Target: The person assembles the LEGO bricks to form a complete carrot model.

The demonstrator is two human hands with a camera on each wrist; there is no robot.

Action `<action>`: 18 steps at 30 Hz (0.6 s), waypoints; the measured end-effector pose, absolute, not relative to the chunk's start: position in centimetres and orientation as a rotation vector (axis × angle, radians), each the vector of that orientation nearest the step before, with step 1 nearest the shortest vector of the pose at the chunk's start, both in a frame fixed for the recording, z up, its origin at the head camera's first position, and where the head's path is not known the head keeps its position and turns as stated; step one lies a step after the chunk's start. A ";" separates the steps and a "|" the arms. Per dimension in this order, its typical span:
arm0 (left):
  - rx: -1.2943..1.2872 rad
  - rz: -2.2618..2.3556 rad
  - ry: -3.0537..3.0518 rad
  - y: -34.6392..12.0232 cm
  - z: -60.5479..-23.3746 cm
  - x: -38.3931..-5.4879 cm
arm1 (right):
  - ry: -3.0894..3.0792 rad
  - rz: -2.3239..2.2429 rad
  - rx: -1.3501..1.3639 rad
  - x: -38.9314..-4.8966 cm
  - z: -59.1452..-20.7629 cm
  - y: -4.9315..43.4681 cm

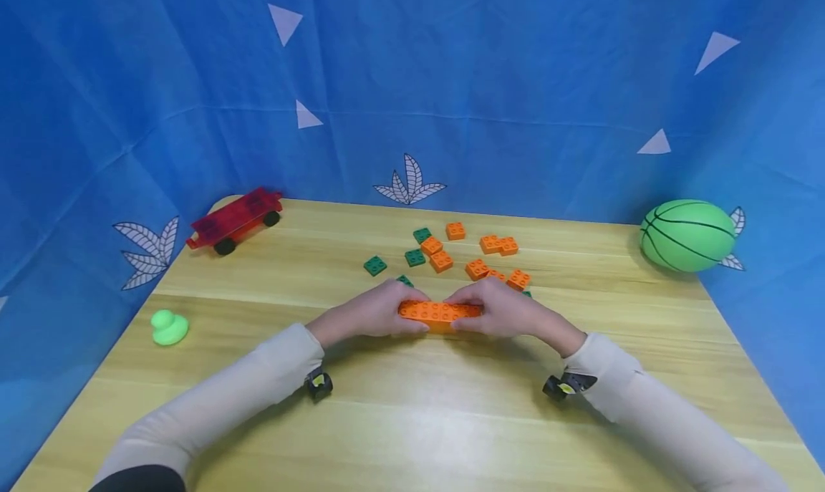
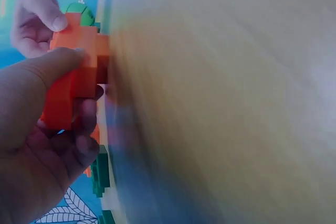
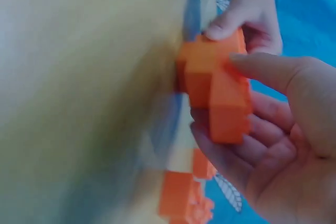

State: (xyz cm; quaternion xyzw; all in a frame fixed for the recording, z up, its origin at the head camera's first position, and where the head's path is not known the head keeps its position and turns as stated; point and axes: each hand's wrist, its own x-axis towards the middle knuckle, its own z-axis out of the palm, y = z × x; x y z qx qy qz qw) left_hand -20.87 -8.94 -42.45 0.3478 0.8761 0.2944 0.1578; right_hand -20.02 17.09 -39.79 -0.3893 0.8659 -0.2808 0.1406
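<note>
A block of joined orange toy bricks (image 1: 438, 321) is held at the middle of the table, its studs facing up. My left hand (image 1: 388, 309) grips its left end, while the right hand (image 1: 501, 309) grips the opposite end. The left wrist view shows the thumb pressed on the side of the orange bricks (image 2: 85, 72) and fingers curled beneath. From the right wrist, the orange bricks (image 3: 228, 93) look stepped, with the longest row on top and shorter ones below. Whether the lowest brick touches the table cannot be told.
Several loose orange bricks (image 1: 455, 230) and green bricks (image 1: 375, 266) lie behind the hands. A red toy wagon (image 1: 235, 218) stands back left, a green rubber duck (image 1: 170, 328) at the left edge. A green ball (image 1: 687, 235) sits back right, near the blue curtain (image 1: 528, 69).
</note>
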 end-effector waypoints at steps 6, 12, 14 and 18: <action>1.069 0.763 2.532 -8.5 -42.1 -21.1 | 2.577 -0.870 -1.087 -19.3 -41.2 16.5; 0.941 0.811 2.648 -8.6 -40.9 -22.6 | 2.629 -0.821 -1.070 -19.2 -41.1 17.1; 0.882 0.835 2.719 -8.6 -40.8 -23.5 | 2.635 -0.812 -1.076 -19.1 -41.0 17.4; 0.841 0.833 2.800 -7.9 -41.1 -25.2 | 2.616 -0.829 -1.086 -18.8 -41.0 17.7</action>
